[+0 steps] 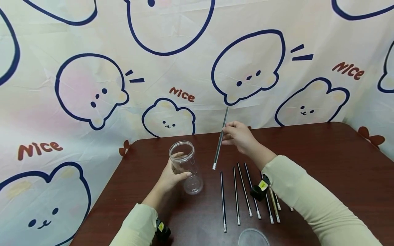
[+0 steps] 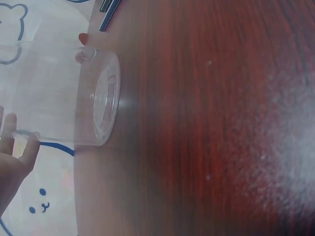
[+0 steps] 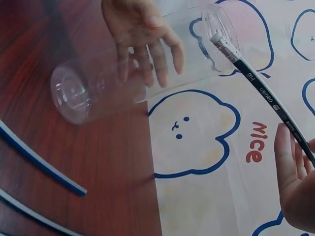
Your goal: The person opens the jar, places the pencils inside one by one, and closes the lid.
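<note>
My left hand (image 1: 169, 176) grips a tall clear plastic jar (image 1: 193, 185), its thumb on the near side and its fingers behind. The jar stands upright with its round mouth uncovered, and nothing shows inside it. To the right of the jar, my right hand (image 1: 240, 137) pinches a dark pencil (image 1: 219, 147) partway along its length. The pencil is steeply tilted, with its white eraser end (image 3: 220, 41) lowest. In the right wrist view that end overlaps the jar's rim (image 3: 224, 29). White lettering with "HB" shows on the pencil's barrel.
Several pencils (image 1: 223, 201) lie in a loose row on the brown table (image 1: 147, 160), erasers toward me, some partly hidden under my right forearm. A round clear lid (image 1: 253, 238) lies at the front edge of view. A cartoon-printed cloth (image 1: 197, 68) hangs behind the table.
</note>
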`<state>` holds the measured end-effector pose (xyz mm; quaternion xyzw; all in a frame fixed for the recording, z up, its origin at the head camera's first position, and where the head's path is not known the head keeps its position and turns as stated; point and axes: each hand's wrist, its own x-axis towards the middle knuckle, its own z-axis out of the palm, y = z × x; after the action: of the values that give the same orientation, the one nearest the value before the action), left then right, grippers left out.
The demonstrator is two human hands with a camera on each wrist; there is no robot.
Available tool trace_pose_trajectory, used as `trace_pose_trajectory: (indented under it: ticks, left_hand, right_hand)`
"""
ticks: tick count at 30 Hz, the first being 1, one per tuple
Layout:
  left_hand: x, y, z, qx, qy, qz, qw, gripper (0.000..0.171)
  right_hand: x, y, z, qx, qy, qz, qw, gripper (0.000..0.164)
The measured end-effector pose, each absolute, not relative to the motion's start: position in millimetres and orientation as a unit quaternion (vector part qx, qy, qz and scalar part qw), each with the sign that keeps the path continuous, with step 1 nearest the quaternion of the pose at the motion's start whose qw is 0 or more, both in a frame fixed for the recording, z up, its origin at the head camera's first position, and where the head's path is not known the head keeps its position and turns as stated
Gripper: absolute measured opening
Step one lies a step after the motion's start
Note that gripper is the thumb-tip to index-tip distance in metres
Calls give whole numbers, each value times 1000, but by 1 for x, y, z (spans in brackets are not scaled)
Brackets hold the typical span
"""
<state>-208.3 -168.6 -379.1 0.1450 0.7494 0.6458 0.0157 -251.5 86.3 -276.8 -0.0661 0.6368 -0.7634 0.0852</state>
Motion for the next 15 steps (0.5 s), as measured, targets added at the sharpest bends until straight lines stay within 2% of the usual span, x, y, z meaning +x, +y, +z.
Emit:
trace_pose_trajectory:
  ticks: [15]
  left_hand:
    - [-209, -169, -381, 147, 750, 646, 7, 70]
  right_hand:
    - [-264, 41, -253, -20, 553, -832, 48, 5]
